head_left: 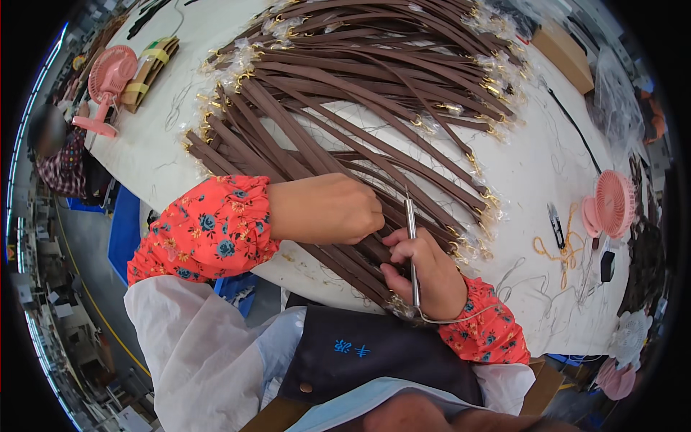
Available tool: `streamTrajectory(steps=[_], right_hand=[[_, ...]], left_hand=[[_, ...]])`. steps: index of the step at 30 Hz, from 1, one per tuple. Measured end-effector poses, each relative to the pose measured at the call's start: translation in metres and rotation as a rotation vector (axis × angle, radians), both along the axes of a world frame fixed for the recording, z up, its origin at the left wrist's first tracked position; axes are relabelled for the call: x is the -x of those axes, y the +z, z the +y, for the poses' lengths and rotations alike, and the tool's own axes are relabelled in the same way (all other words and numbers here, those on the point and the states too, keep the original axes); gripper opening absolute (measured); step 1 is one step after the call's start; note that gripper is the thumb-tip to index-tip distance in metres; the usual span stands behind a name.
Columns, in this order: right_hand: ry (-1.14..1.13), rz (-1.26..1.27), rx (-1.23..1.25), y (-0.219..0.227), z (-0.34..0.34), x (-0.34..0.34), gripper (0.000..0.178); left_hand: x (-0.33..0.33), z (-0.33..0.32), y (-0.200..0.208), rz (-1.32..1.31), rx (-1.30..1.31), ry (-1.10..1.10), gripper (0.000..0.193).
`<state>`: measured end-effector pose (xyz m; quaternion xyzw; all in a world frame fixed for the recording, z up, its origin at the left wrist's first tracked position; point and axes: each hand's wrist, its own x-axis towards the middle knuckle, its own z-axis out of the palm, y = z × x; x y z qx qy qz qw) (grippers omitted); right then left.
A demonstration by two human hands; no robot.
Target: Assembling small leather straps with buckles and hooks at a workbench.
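Many brown straps with gold-coloured clasps, some wrapped in clear plastic, lie heaped across the white table. Over the near straps my left hand is closed in a fist, knuckles up; its fingertips and whatever they grip are hidden. My right hand, just to its right, holds a slim silver pen-like tool between thumb and fingers, thin tip pointing away from me. A thin grey cord runs by my right wrist from near the tool's lower end. A brown strap passes between both hands.
Pink fans stand at the left and right. Thread snips, yellow cord and a small black block lie at right. Folded cardboard and a cardboard box sit farther back. Another person is at far left.
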<state>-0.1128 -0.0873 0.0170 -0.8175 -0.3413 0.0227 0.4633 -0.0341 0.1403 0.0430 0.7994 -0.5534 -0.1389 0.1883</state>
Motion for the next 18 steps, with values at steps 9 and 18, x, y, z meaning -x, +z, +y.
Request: streamTrajectory(steps=[9, 18], right_hand=[[0.012, -0.062, 0.006, -0.004, -0.003, -0.001, 0.038], [-0.016, -0.099, 0.0, -0.003, -0.002, -0.002, 0.029]], left_hand=[[-0.002, 0.01, -0.013, 0.316, 0.218, 0.293, 0.008], [-0.009, 0.017, -0.031, 0.699, 0.318, 0.413, 0.007]])
